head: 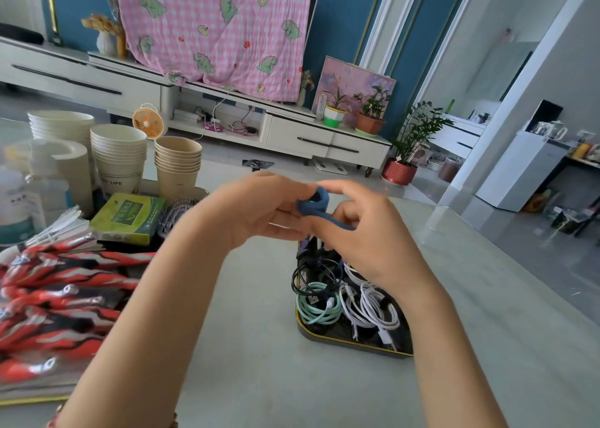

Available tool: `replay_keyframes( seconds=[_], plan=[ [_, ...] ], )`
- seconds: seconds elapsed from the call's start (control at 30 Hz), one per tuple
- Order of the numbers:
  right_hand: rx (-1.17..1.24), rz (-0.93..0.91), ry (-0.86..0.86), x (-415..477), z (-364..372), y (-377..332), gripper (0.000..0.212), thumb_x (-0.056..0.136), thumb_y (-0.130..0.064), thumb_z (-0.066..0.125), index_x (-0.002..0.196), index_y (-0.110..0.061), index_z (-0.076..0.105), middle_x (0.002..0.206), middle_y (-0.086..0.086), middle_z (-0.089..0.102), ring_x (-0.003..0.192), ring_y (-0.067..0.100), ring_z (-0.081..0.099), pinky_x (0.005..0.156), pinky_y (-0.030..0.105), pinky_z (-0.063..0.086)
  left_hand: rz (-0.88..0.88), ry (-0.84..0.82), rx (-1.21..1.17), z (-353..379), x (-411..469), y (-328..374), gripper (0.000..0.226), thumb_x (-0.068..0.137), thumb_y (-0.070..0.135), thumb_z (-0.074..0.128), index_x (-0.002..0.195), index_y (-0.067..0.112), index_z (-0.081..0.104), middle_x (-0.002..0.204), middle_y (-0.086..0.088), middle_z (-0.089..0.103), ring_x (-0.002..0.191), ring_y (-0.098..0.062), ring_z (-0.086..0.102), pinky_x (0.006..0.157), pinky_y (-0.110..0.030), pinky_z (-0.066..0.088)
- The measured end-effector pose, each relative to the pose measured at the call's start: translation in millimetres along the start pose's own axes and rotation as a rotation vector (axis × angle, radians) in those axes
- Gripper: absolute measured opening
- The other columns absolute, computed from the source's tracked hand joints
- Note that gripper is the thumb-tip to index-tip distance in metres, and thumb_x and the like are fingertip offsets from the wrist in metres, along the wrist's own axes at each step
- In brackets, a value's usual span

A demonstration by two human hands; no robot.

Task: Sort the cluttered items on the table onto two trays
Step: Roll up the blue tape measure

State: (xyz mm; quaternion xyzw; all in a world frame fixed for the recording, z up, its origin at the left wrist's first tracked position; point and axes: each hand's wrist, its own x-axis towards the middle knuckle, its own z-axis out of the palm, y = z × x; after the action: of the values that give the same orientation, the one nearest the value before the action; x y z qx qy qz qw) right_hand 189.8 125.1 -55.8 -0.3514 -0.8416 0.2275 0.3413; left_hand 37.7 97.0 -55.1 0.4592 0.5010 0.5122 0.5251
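My left hand (pixel 259 210) and my right hand (pixel 367 229) meet above the table, both gripping a coiled dark blue cable (pixel 313 205) between their fingers. Just below them sits a black tray with a gold rim (pixel 303 328) holding a black cable (pixel 311 273), a mint green cable (pixel 319 307) and white cables (pixel 370 307). At the left a second tray edge (pixel 29 400) carries red and black packets (pixel 55 301), a green box (pixel 128 216) and stacks of paper cups (pixel 118 159). My right hand hides the far end of the black tray.
A hairbrush (pixel 177 213) lies beside the green box. Clear bottles (pixel 19 200) stand at the far left. The grey tabletop (pixel 246 346) runs between the two trays and to the right. Beyond the table are a TV cabinet, potted plants and a small orange fan.
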Motion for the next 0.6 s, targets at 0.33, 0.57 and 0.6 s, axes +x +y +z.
replay_keyframes(
  seconds=[0.33, 0.57, 0.6],
  plan=[
    [-0.16, 0.015, 0.137, -1, 7, -4, 0.025, 0.076, -0.038, 0.07, 0.091, -0.024, 0.056, 0.049, -0.006, 0.054, 0.045, 0.007, 0.047, 0.047, 0.024, 0.037, -0.012, -0.03, -0.048, -1, 0, 0, 0.026, 0.098, 0.024, 0.042, 0.099, 0.007, 0.062, 0.085, -0.011, 0.071, 0.07, -0.019, 0.067, 0.068, -0.032, 0.057],
    [-0.272, 0.028, 0.214, 1, 11, -3, 0.029, 0.081, -0.036, 0.065, 0.099, -0.02, 0.049, 0.06, -0.005, 0.057, 0.059, 0.016, 0.056, 0.052, 0.032, 0.043, 0.07, 0.109, -0.123, 24, 9, -4, 0.02, 0.099, 0.014, 0.042, 0.098, 0.01, 0.061, 0.082, -0.008, 0.069, 0.069, -0.017, 0.065, 0.062, -0.031, 0.056],
    [-0.219, 0.035, 0.144, 1, 8, -2, 0.03, 0.08, -0.034, 0.067, 0.104, -0.022, 0.052, 0.056, -0.006, 0.054, 0.054, 0.009, 0.053, 0.05, 0.026, 0.04, 0.056, 0.078, -0.095, 19, 7, -3, 0.019, 0.098, 0.012, 0.043, 0.098, 0.011, 0.061, 0.084, -0.008, 0.069, 0.069, -0.018, 0.065, 0.063, -0.032, 0.058]
  ],
)
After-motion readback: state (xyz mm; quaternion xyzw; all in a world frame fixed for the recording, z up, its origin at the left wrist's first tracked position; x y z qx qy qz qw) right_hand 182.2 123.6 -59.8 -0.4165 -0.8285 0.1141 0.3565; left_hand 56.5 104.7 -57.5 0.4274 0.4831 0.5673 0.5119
